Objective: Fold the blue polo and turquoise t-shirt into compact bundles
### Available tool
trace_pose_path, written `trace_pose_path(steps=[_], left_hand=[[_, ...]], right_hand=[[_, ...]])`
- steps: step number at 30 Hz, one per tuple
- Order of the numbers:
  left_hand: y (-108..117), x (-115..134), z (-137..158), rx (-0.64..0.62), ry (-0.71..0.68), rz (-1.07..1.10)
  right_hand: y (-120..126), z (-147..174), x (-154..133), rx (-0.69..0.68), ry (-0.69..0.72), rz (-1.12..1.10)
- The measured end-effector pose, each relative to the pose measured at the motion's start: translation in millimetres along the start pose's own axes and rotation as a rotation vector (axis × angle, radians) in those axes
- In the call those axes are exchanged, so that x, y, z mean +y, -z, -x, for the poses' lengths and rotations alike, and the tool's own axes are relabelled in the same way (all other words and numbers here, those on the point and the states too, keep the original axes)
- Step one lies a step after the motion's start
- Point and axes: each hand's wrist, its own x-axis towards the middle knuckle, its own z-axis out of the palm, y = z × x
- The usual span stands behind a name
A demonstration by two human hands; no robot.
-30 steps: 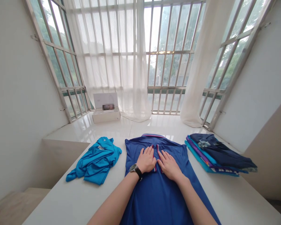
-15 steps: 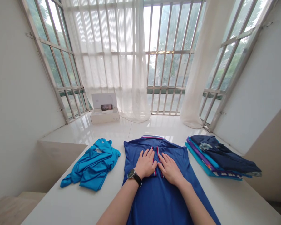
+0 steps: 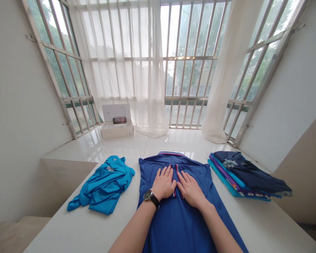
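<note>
A dark blue polo shirt [image 3: 179,225] lies spread on the white table, its striped collar at the far end. Both sleeves are folded inward, so their striped cuffs run side by side near the middle. Flat on the left sleeve rests my left hand [image 3: 163,183], fingers outstretched, with a black-strapped watch [image 3: 151,199] on the wrist. My right hand [image 3: 191,189] presses flat on the other sleeve, fingers spread, its thumb close to the left one. Parts of the cuffs are hidden beneath the hands.
To the left lies a crumpled bright blue shirt [image 3: 105,188]. A stack of folded clothes [image 3: 249,175], navy on top, sits at the right. Farther back, an open white box [image 3: 117,131] stands on the sill [image 3: 158,144] by a curtain [image 3: 147,88] and barred windows.
Both hands stay in place on the folded sleeves, and the shirt has not moved. Only the camera's view has shifted very slightly.
</note>
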Motion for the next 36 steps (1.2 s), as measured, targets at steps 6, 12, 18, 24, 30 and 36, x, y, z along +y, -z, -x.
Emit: trace_pose_path(steps=[6, 12, 18, 24, 30, 36], left_hand=[[9, 0, -6, -0.047, 0.010, 0.003], [9, 5, -9, 0.013, 0.036, 0.002], [-2, 3, -9, 0.008, 0.033, 0.012], [-2, 2, -12, 0.004, 0.039, 0.017], [-1, 4, -10, 0.079, 0.039, 0.018], [0, 9, -9, 0.158, 0.016, -0.004]], right_hand=[[0, 1, -2, -0.003, 0.001, 0.022], [1, 1, -2, -0.020, 0.003, 0.034], [1, 1, -1, -0.025, 0.006, 0.033], [2, 2, -2, -0.025, 0.005, 0.031], [2, 3, -4, -0.017, 0.000, 0.036], [2, 4, -4, -0.002, 0.002, 0.037]])
